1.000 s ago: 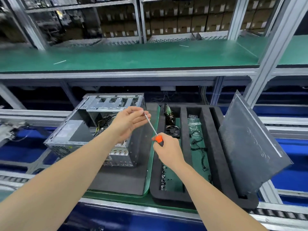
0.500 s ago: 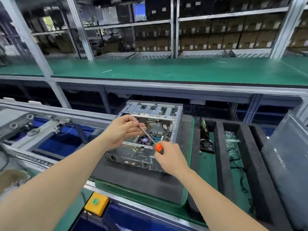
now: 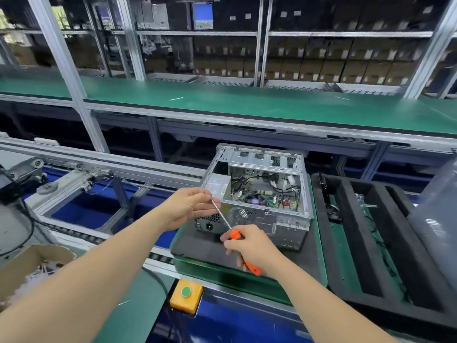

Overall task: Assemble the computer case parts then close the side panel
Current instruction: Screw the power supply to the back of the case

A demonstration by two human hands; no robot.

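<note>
The left hand [image 3: 190,206] pinched its fingers [image 3: 212,203] on the tip of the screwdriver [image 3: 234,235], probably to steady it or seat a screw, though none showed. The right hand [image 3: 249,246] curled its fingers round the orange handle. Just beyond both sets of fingers lay the open computer case [image 3: 262,194] on its dark mat [image 3: 197,248]; the side panel [image 3: 435,219] leaned well to their right, unfitted.

Open silver computer case [image 3: 259,194] on dark mat, motherboard exposed
</note>
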